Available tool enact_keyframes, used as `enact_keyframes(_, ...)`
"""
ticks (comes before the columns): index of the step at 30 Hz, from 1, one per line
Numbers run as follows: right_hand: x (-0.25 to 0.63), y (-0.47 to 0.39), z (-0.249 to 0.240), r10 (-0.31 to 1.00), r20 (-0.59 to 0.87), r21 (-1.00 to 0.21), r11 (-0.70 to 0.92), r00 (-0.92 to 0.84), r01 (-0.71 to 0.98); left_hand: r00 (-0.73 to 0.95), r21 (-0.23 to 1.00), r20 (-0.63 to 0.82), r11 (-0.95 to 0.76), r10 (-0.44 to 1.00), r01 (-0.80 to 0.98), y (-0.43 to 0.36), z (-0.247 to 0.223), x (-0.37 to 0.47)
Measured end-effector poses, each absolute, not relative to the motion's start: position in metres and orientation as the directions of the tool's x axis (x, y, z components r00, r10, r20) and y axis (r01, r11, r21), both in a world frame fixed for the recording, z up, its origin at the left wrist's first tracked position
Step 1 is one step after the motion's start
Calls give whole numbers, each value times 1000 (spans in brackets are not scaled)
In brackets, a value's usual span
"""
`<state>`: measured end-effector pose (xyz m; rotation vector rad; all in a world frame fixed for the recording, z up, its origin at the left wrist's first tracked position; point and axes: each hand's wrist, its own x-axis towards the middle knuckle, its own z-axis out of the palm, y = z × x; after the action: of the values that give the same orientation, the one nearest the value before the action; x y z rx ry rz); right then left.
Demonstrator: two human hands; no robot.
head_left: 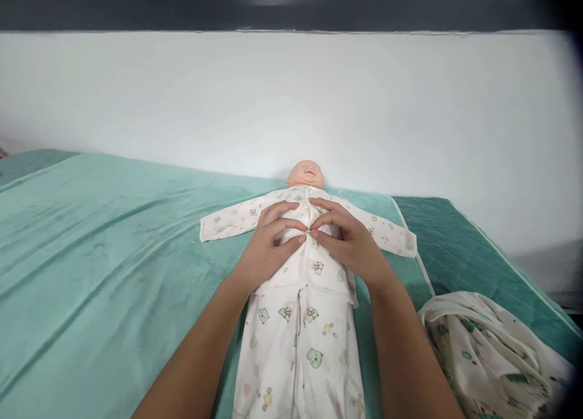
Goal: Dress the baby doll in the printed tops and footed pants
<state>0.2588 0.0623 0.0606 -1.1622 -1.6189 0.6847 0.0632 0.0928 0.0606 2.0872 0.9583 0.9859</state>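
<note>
A baby doll (pixel 306 173) lies on its back, dressed in a white printed baby shirt (pixel 317 266) and matching pants (pixel 314 358). Both sleeves stretch out sideways. On the chest, my left hand (pixel 273 240) pinches the shirt's front edge between thumb and forefinger. Opposite it, my right hand (pixel 344 234) pinches the other side of the front, its fingertips almost meeting those of the left. The small fastening between the fingertips is mostly hidden. Below the hands the shirt hem overlaps the waist of the pants.
A light green blanket (pixel 113 255) covers the bed, with a darker green quilted cover (pixel 437 243) at the right. A crumpled white printed cloth (pixel 492 358) lies at the lower right. Behind the doll's head rises a white wall (pixel 291 103).
</note>
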Motion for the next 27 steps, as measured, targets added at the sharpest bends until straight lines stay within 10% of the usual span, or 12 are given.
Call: enact_keyframes(27, 260, 62, 60, 934, 354, -895, 351, -41, 275, 449, 856, 303, -447, 841, 259, 97, 59, 63)
